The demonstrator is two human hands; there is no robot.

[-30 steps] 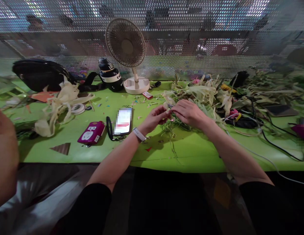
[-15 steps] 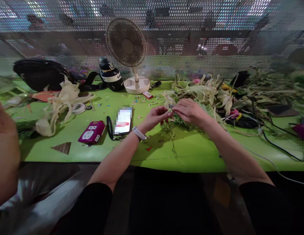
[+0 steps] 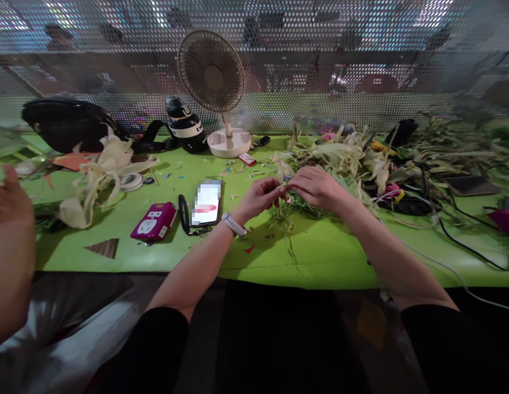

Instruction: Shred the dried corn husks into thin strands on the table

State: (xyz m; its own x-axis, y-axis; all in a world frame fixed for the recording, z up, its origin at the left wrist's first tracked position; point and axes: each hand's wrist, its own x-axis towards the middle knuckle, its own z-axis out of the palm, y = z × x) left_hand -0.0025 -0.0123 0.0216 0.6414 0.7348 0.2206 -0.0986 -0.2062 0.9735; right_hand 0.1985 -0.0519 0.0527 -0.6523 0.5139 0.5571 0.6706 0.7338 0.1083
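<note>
My left hand (image 3: 260,197), with a white watch strap (image 3: 233,224) at its wrist, is closed in a pinch. My right hand (image 3: 317,187) meets it at the fingertips, its fingers pressed together. What sits between them is small and mostly hidden; a bit of grey shows by the fingertips. Below and behind the fingers lies a tangle of thin green strands (image 3: 307,208), some trailing toward the table's front edge. Pale dried husks (image 3: 340,150) are heaped just beyond my right hand.
On the green table (image 3: 254,262) stand a phone (image 3: 205,202), a purple box (image 3: 154,222), a white fan (image 3: 228,143), a dark bottle (image 3: 187,131) and a black bag (image 3: 69,126). Cables (image 3: 463,241) run at right. Another person's arm (image 3: 12,262) reaches in at left.
My two hands stay almost in place, with only slight finger movement. At the left edge, the other person's hand has shifted and more of its fingers show.
</note>
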